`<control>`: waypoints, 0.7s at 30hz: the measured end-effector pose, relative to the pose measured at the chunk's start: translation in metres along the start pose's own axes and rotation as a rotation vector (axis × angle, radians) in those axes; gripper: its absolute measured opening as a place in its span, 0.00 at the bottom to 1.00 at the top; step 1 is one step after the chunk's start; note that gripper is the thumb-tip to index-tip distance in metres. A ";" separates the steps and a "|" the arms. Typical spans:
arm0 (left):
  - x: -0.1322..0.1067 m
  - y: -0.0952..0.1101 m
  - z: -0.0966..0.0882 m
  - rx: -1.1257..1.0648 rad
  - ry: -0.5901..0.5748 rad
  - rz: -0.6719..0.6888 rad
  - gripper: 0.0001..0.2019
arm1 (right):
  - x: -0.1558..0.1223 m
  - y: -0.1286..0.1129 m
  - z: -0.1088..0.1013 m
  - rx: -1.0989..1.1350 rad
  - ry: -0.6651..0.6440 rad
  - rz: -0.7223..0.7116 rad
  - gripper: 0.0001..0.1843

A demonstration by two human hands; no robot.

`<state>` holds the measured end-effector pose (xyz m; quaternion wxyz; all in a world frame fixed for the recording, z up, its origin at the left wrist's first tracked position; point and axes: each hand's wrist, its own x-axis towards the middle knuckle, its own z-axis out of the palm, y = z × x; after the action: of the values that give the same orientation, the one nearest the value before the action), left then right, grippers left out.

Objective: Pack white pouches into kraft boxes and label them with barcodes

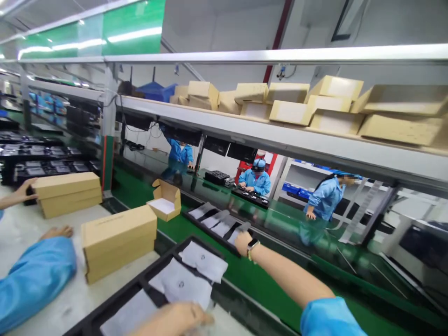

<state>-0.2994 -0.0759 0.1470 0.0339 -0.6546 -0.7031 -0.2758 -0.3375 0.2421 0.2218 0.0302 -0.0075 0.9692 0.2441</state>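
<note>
My right hand (243, 242), with a watch on the wrist, reaches out over the green conveyor belt (252, 280) to a black tray (196, 219) of white pouches. Its fingers curl around the end of one white pouch (241, 229) at the tray's near corner. My left hand (175, 319) is low at the bottom edge and blurred. Its fingers lie stretched over a second black tray (140, 282) on the white bench, next to white pouches (189, 287); nothing shows in its grip.
A closed cardboard box (117, 240) stands left of the near tray, another (66, 192) further back, and an open small box (164, 200) on the belt. A co-worker's blue sleeve (35, 280) lies at left. People in blue work beyond the belt. Boxes fill the shelf (315, 109) overhead.
</note>
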 end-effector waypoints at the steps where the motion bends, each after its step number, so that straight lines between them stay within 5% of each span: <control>1: 0.005 -0.034 -0.016 -0.031 0.039 -0.161 0.17 | 0.018 -0.003 0.022 0.023 -0.044 0.018 0.07; 5: 0.060 -0.174 -0.053 -0.020 0.148 -0.511 0.18 | 0.067 -0.008 0.103 0.140 -0.063 0.103 0.14; 8: 0.118 -0.267 -0.057 0.061 0.163 -0.651 0.17 | 0.078 0.007 0.150 0.252 -0.003 0.126 0.16; 11: 0.161 -0.334 -0.048 0.126 0.158 -0.816 0.19 | 0.059 0.036 0.185 0.381 0.050 0.102 0.17; 16: 0.195 -0.388 -0.017 0.066 0.022 -1.019 0.17 | -0.022 0.082 0.228 0.632 0.043 0.182 0.15; 21: 0.223 -0.392 0.017 -0.130 -0.077 -1.050 0.15 | -0.072 0.115 0.258 0.921 0.114 0.750 0.19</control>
<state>-0.6938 0.1363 0.0890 -0.1749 -0.2249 -0.9184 -0.2745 -0.2551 0.4658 0.0544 -0.1098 0.3359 0.9120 -0.2083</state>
